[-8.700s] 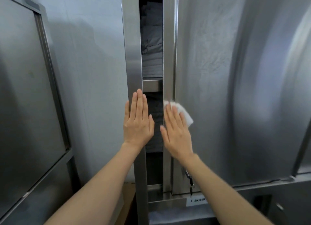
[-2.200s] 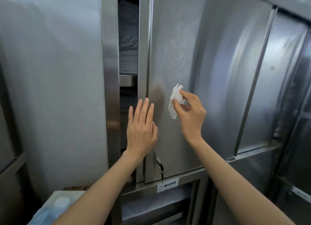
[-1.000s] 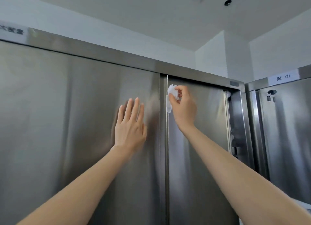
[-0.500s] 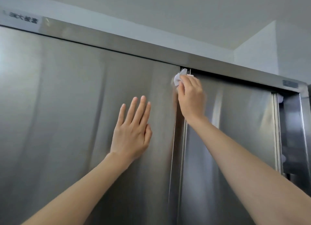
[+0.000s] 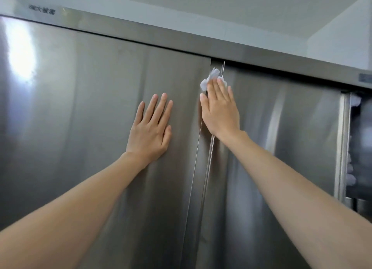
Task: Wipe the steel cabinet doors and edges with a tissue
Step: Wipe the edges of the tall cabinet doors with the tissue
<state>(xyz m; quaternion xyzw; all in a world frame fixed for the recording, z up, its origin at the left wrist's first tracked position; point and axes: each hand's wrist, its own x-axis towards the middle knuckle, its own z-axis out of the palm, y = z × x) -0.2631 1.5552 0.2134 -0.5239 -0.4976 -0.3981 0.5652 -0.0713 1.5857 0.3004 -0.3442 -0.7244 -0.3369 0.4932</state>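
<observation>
Crumpled tissue (image 5: 209, 80) under flat right hand (image 5: 220, 110), brushed steel door (image 5: 281, 128).

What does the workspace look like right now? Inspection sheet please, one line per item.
Surface: steel left door and right door, closed at the centre seam, glare on the left door.
Job's things: white tissue, crumpled, against the seam near the top rail.
Clutter: nothing seen.
Grippers: left hand flat on the left door; right hand presses the tissue with straight fingers.
Cables: nothing seen.
Surroundings: white ceiling and wall; gap at the right edge with pale folded items inside, blurred.
</observation>
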